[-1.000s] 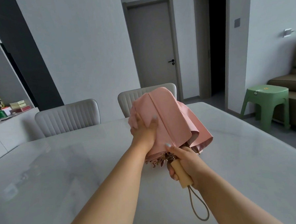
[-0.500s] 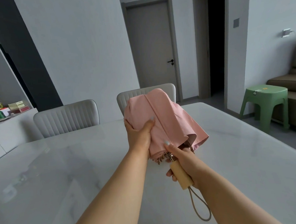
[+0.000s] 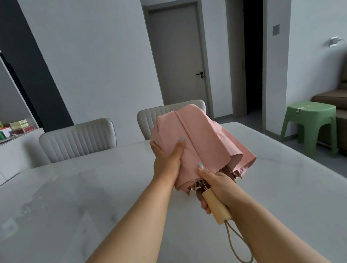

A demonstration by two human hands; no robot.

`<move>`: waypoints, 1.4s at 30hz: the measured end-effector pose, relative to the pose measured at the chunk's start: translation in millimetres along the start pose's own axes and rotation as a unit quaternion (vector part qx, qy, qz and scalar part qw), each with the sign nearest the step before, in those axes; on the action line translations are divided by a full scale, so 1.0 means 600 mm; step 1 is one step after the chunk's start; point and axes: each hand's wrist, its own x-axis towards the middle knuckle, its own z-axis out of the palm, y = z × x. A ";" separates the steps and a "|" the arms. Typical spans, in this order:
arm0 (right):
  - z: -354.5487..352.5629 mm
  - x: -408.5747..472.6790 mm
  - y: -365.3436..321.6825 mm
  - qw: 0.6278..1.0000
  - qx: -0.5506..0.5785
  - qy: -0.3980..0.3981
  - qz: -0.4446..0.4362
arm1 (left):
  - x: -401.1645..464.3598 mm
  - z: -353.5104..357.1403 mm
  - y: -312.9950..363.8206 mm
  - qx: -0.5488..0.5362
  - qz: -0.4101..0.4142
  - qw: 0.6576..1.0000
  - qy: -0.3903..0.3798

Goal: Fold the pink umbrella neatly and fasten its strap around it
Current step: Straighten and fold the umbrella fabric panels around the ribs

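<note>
The pink umbrella (image 3: 203,141) is collapsed and held above the table, its tip pointing away from me, its fabric loose and bunched. My left hand (image 3: 167,159) grips the left side of the canopy, thumb on top. My right hand (image 3: 215,187) holds the pale wooden handle (image 3: 216,206), thumb pressed on the canopy's lower edge. A beige wrist loop (image 3: 238,246) hangs from the handle's end. Metal rib tips show under the fabric's rim. I cannot see the fastening strap.
A white marble table (image 3: 71,197) spreads under my arms. Two grey chairs (image 3: 78,140) stand at its far side. A green stool (image 3: 311,124) and a brown sofa (image 3: 344,102) are at the right. A sideboard with boxes (image 3: 17,127) is at the left.
My left hand has slid down the canopy's left side, gathering the fabric closer. The umbrella has tilted slightly; the right hand keeps its hold on the handle.
</note>
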 end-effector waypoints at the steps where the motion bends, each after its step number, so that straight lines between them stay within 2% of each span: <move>1: 0.001 0.000 0.000 1.000 -0.006 0.005 -0.005 | 0.002 -0.005 0.003 0.021 -0.007 1.000 -0.003; 3: 0.003 -0.001 0.000 1.000 -0.015 0.008 -0.017 | 0.006 -0.014 0.012 0.085 -0.015 0.996 0.022; 4: 0.004 -0.001 0.000 1.000 -0.018 0.007 -0.024 | 0.005 -0.019 0.021 0.137 -0.002 0.989 0.059; 6: 0.006 -0.003 -0.002 0.999 -0.024 0.006 -0.034 | 0.001 -0.027 0.049 0.212 0.083 0.962 0.149; 7: 0.007 -0.004 -0.002 0.999 -0.029 0.008 -0.037 | -0.001 -0.030 0.066 0.213 0.140 0.952 0.171; 9: 0.009 -0.006 -0.003 0.998 -0.043 0.017 -0.039 | 0.004 -0.029 0.105 0.198 0.230 0.939 0.160; 12: 0.009 -0.009 -0.005 0.996 -0.069 0.029 -0.040 | 0.021 -0.019 0.151 0.199 0.265 0.940 0.082; 15: 0.011 -0.009 -0.006 0.994 -0.089 0.037 -0.045 | 0.037 -0.006 0.176 0.213 0.247 0.945 -0.009; 18: 0.010 -0.003 0.000 0.993 -0.098 0.045 -0.050 | 0.052 0.003 0.183 0.232 0.218 0.947 -0.042; 21: 0.010 0.002 0.006 0.991 -0.110 0.052 -0.060 | 0.067 0.010 0.190 0.272 0.171 0.946 -0.053; 29: 0.002 0.009 0.010 0.991 -0.115 0.040 -0.060 | 0.100 0.007 0.209 0.353 0.121 0.927 -0.041; 33: 0.003 0.006 0.008 0.992 -0.120 0.026 -0.043 | 0.107 0.002 0.215 0.324 0.121 0.936 -0.066; 37: 0.003 0.008 0.011 0.992 -0.118 0.017 -0.039 | 0.114 -0.005 0.214 0.307 0.075 0.943 -0.103; 42: 0.004 0.009 0.012 0.991 -0.126 0.020 -0.036 | 0.124 -0.017 0.218 0.221 0.035 0.967 -0.123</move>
